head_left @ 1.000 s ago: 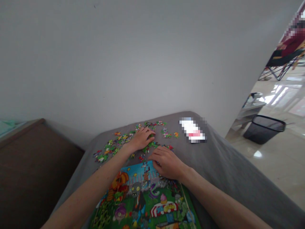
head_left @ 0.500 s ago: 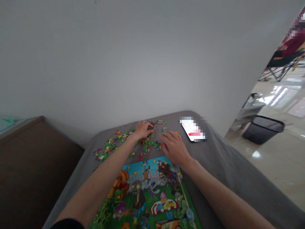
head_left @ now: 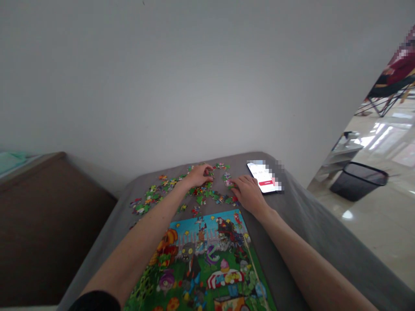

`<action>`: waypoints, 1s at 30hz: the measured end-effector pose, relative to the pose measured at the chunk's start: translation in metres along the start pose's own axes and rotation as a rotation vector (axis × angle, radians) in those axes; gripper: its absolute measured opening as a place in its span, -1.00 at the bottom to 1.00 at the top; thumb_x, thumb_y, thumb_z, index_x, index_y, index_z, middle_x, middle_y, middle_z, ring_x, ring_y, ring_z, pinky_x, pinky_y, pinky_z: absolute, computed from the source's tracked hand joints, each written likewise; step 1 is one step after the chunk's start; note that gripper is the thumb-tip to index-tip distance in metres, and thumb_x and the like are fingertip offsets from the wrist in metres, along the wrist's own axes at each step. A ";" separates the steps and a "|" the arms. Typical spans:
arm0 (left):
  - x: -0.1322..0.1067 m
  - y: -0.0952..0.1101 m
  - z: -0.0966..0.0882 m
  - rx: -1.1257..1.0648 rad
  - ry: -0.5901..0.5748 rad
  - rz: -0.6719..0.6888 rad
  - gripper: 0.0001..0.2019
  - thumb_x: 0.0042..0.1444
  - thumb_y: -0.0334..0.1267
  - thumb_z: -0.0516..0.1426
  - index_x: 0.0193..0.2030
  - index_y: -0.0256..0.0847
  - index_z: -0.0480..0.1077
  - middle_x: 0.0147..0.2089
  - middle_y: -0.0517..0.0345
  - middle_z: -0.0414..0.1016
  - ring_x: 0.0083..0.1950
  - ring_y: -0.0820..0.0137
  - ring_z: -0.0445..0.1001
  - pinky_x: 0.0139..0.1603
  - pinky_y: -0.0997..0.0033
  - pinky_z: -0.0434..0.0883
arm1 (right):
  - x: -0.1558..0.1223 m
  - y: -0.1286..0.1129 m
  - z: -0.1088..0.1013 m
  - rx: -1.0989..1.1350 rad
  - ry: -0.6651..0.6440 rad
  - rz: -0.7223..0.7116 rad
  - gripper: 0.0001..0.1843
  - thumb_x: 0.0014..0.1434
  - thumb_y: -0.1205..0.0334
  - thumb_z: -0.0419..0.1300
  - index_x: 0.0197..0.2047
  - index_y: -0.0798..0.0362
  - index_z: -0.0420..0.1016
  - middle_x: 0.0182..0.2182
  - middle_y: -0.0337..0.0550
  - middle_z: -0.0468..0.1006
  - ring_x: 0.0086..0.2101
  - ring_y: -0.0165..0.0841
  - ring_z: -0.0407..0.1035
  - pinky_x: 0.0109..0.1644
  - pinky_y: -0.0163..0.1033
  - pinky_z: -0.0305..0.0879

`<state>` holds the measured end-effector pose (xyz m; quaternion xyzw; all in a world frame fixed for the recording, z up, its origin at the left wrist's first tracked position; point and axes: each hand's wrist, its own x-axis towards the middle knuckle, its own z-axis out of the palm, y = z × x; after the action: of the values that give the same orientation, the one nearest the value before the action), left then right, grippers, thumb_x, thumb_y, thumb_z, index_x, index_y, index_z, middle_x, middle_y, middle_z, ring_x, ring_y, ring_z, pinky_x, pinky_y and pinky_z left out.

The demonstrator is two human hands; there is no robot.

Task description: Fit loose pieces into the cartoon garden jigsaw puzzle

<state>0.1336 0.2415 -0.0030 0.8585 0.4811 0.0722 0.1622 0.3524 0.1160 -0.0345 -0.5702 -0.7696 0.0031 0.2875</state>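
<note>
Rectangular multicoloured cartoon board (head_left: 204, 255) is lying nearest, on grey cloth (head_left: 311, 220). Beyond, right hand (head_left: 249, 193) is reaching beside small multicoloured jigsaw pieces (head_left: 201, 200); left hand (head_left: 198, 176) is curving over others. Fingers bending; pinching: cannot tell.

On the phone's screen (head_left: 263, 177), faint digits seem to read 00 02; what follows is blurred and partly covered. The pale marking on the red button (head_left: 266, 183) below is too small to read.
</note>
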 end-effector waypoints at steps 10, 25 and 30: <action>-0.067 0.010 -0.040 -0.218 0.179 0.027 -0.73 0.24 -0.13 0.08 -0.08 -0.21 0.50 -0.09 0.09 0.62 -0.07 0.29 0.54 0.00 0.29 0.45 | 0.002 0.014 -0.007 0.099 0.077 -0.043 -0.72 0.36 0.35 0.06 -0.04 0.07 0.59 -0.17 0.00 0.60 -0.09 -0.16 0.43 0.05 -0.11 0.29; -0.249 0.027 -0.044 -0.462 -0.332 0.020 -0.80 0.21 -0.10 0.19 -0.27 -0.12 0.58 -0.22 0.16 0.61 -0.19 0.39 0.52 -0.16 0.43 0.38 | -0.020 -0.023 -0.019 0.373 -0.180 -0.130 -0.74 0.32 0.09 0.13 -0.24 0.04 0.58 -0.36 -0.10 0.64 -0.39 -0.29 0.49 -0.32 -0.22 0.36; -0.259 0.020 -0.036 -0.453 -0.415 -0.068 -0.83 0.19 -0.12 0.22 -0.27 -0.13 0.59 -0.33 0.21 0.62 -0.35 0.44 0.50 -0.34 0.49 0.31 | -0.031 -0.043 -0.023 0.351 -0.202 -0.139 -0.70 0.33 0.01 0.13 -0.20 0.01 0.60 -0.36 -0.11 0.66 -0.45 -0.32 0.47 -0.35 -0.22 0.38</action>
<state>0.0028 0.0193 0.0458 0.7804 0.4378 -0.0047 0.4465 0.3311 0.0663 -0.0151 -0.4537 -0.8196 0.1746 0.3033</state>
